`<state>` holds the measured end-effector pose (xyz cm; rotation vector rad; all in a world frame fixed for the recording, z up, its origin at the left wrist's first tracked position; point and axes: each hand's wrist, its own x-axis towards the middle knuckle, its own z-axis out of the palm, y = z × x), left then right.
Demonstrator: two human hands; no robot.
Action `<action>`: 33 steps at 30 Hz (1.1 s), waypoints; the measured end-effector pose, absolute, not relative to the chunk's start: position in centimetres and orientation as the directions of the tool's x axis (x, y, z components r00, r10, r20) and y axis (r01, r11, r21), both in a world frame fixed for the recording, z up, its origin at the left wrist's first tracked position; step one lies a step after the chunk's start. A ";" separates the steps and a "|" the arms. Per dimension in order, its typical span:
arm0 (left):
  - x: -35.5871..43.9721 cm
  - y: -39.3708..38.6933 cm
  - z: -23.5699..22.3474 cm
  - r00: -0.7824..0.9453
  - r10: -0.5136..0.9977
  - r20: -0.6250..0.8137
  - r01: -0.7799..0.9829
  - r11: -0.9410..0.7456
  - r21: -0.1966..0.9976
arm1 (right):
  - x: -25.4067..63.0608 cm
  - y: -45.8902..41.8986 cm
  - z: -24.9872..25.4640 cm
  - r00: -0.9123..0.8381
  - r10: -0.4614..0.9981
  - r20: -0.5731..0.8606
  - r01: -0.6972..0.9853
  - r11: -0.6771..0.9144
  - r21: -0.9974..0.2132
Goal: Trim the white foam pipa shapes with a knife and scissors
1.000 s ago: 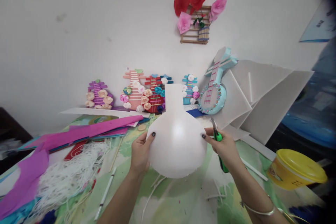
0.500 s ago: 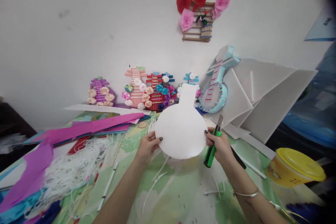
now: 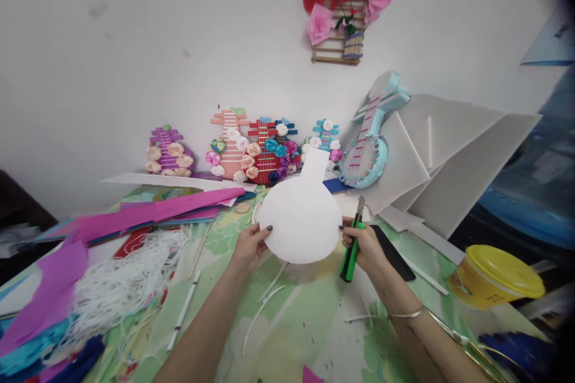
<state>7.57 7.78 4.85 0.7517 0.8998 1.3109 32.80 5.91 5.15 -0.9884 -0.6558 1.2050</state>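
Between my hands is a white foam board cutout [image 3: 300, 218], round below with a straight neck on top, like a lute. My left hand [image 3: 248, 246] pinches its left edge, thumb on the front face. At the right edge, my right hand [image 3: 363, 242] pinches the cutout between thumb and fingers. That same hand also grips a green and black utility knife [image 3: 351, 254], its blade pointing up. Thin white offcut strips [image 3: 263, 311] lie on the table below the cutout. A black flat object [image 3: 393, 254] lies just behind my right hand.
Decorated lute models [image 3: 265, 152] lean along the wall, with a light blue one [image 3: 366, 155] beside grey boards [image 3: 453, 161]. White cord [image 3: 130, 275] and magenta paper [image 3: 157, 212] lie left. On the right are a yellow-lidded tub [image 3: 498, 275] and scissors [image 3: 453, 335].
Both hands have shifted the cutout slightly left, and its neck leans a little more to the right. The knife has moved left with my right hand. The camera view has shifted slightly.
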 end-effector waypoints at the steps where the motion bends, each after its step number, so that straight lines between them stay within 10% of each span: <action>1: 7.5 7.9 4.8 0.020 0.991 -0.133 -0.475 0.126 0.871 | 32.8 5.9 5.2 0.256 0.963 -0.081 -0.451 0.045 -0.892; 33: 5.7 9.3 -1.4 0.259 0.948 -0.183 -0.296 0.259 0.920 | 32.7 7.4 2.2 0.431 0.896 0.110 -0.210 0.218 -0.953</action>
